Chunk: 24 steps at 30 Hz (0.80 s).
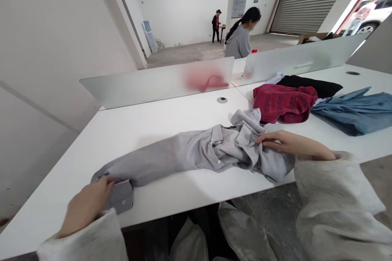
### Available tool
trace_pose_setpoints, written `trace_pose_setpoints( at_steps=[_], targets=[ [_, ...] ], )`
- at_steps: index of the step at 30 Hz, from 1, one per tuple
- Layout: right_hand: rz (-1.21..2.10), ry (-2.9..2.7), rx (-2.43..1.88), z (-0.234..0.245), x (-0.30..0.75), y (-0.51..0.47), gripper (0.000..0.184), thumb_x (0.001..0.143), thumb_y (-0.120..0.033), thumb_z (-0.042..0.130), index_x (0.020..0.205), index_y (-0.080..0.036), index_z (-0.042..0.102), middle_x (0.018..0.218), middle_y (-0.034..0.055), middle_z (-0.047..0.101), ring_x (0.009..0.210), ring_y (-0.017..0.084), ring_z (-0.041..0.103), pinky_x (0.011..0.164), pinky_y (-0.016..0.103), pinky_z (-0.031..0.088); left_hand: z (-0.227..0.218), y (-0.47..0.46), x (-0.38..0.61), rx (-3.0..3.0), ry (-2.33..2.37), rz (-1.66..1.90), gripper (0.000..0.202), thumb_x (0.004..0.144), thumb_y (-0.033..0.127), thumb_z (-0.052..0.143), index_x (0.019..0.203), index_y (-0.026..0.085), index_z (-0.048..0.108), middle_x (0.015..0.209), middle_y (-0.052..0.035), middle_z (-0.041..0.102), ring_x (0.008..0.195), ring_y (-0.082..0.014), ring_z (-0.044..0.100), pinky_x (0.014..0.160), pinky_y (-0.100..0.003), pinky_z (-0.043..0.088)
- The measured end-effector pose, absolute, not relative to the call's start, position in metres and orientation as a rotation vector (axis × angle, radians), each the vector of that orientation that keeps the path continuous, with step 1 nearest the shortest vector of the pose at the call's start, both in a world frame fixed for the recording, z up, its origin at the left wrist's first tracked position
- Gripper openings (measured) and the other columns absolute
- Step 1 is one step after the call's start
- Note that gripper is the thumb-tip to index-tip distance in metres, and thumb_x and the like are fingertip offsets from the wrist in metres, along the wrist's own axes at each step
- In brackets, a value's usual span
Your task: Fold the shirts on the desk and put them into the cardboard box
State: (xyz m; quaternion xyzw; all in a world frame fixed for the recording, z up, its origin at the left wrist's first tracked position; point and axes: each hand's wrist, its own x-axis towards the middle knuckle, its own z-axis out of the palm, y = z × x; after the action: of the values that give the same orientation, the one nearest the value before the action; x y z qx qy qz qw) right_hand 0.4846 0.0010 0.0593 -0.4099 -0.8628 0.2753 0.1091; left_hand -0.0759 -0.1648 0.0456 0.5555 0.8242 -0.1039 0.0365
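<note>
- Well, in the head view the grey shirt [190,153] lies stretched along the white worktop [171,118] near its front edge, with one sleeve drawn out to my left.
- My left hand [87,206] is closed on that sleeve at its buttoned cuff [122,195]. My right hand [283,142], well apart from it, pinches a fold of the bunched body.
- I judge the cloth light, soft and limp. It will sag and slide, so the cuff, collar or seams give the firmest hold.
- A red plaid garment [283,102], a black garment [309,83] and blue denim [355,110] lie beyond my right hand.
</note>
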Motion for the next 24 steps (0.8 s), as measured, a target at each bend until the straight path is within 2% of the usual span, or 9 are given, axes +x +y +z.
trace_pose_setpoints(
  at_steps=[2, 4, 8, 12, 15, 17, 19, 21, 24],
  targets=[
    [0.648, -2.501, -1.337, 0.045, 0.482, 0.004, 0.032, 0.088, -0.042, 0.044, 0.1, -0.024, 0.067, 0.096, 0.006, 0.07, 0.083, 0.022, 0.065, 0.076, 0.035, 0.049, 0.04, -0.145, -0.041, 1.926, 2.364, -0.244, 0.031, 0.089, 0.034, 0.032, 0.09, 0.018, 0.058, 0.098, -0.011, 0.068, 0.09, -0.0269, 0.064, 0.074, -0.036, 0.046],
    [0.446, -2.405, -1.404, 0.027, 0.473, 0.013, 0.033, 0.09, -0.036, 0.04, 0.105, -0.022, 0.065, 0.103, 0.0085, 0.068, 0.09, 0.023, 0.063, 0.081, 0.036, 0.048, 0.033, -0.117, 0.002, 2.152, 2.166, -0.03, 0.035, 0.091, 0.038, 0.033, 0.102, 0.017, 0.059, 0.106, -0.0105, 0.067, 0.103, -0.0277, 0.06, 0.09, -0.04, 0.042],
    [0.172, -2.348, -1.607, -0.011, 0.453, 0.029, 0.044, 0.088, -0.033, 0.047, 0.126, -0.012, 0.052, 0.112, 0.0171, 0.063, 0.1, 0.028, 0.06, 0.086, 0.039, 0.045, 0.008, -0.053, 0.082, 2.364, 1.818, 0.359, 0.038, 0.093, 0.04, 0.035, 0.118, 0.019, 0.054, 0.119, -0.0096, 0.062, 0.111, -0.025, 0.056, 0.096, -0.039, 0.041],
    [0.049, -2.333, -1.768, -0.032, 0.444, 0.025, 0.058, 0.087, -0.046, 0.051, 0.132, -0.011, 0.046, 0.114, 0.0202, 0.059, 0.105, 0.033, 0.056, 0.082, 0.042, 0.045, -0.026, 0.005, 0.124, 2.456, 1.82, 0.558, 0.05, 0.091, 0.041, 0.044, 0.133, 0.014, 0.041, 0.139, -0.0159, 0.046, 0.129, -0.0283, 0.04, 0.108, -0.044, 0.028],
    [0.083, -2.39, -1.674, -0.037, 0.446, 0.018, 0.059, 0.084, -0.053, 0.055, 0.13, -0.017, 0.05, 0.114, 0.0163, 0.059, 0.103, 0.03, 0.056, 0.081, 0.04, 0.045, -0.044, 0.032, 0.13, 2.422, 1.858, 0.541, 0.044, 0.09, 0.04, 0.047, 0.126, 0.014, 0.049, 0.134, -0.0164, 0.051, 0.127, -0.03, 0.041, 0.108, -0.048, 0.025],
    [0.057, -2.405, -1.655, -0.037, 0.445, 0.015, 0.052, 0.084, -0.05, 0.056, 0.126, -0.02, 0.055, 0.11, 0.0136, 0.06, 0.1, 0.029, 0.056, 0.08, 0.039, 0.044, -0.049, 0.039, 0.127, 2.422, 1.824, 0.58, 0.03, 0.092, 0.035, 0.043, 0.112, 0.017, 0.057, 0.119, -0.0117, 0.061, 0.117, -0.0252, 0.051, 0.107, -0.045, 0.028],
    [-0.018, -2.401, -1.655, -0.037, 0.444, 0.013, 0.04, 0.087, -0.045, 0.055, 0.118, -0.02, 0.061, 0.105, 0.0121, 0.061, 0.098, 0.027, 0.056, 0.08, 0.037, 0.043, -0.048, 0.037, 0.123, 2.428, 1.812, 0.649, 0.028, 0.094, 0.032, 0.037, 0.102, 0.018, 0.06, 0.107, -0.0089, 0.066, 0.105, -0.0212, 0.057, 0.102, -0.038, 0.035],
    [-0.112, -2.422, -1.628, -0.034, 0.441, 0.013, 0.03, 0.09, -0.039, 0.051, 0.108, -0.019, 0.066, 0.098, 0.0115, 0.063, 0.095, 0.026, 0.056, 0.08, 0.037, 0.041, -0.042, 0.03, 0.12, 2.414, 1.839, 0.713, 0.033, 0.096, 0.032, 0.031, 0.102, 0.017, 0.059, 0.104, -0.0094, 0.066, 0.101, -0.0203, 0.059, 0.097, -0.034, 0.039],
    [-0.243, -2.405, -1.509, -0.017, 0.436, 0.016, 0.027, 0.092, -0.035, 0.046, 0.102, -0.019, 0.066, 0.098, 0.012, 0.063, 0.095, 0.027, 0.055, 0.081, 0.038, 0.038, -0.023, 0.016, 0.112, 2.348, 1.917, 0.917, 0.036, 0.097, 0.035, 0.028, 0.106, 0.016, 0.058, 0.11, -0.0106, 0.064, 0.106, -0.0213, 0.057, 0.097, -0.034, 0.039]
  ],
)
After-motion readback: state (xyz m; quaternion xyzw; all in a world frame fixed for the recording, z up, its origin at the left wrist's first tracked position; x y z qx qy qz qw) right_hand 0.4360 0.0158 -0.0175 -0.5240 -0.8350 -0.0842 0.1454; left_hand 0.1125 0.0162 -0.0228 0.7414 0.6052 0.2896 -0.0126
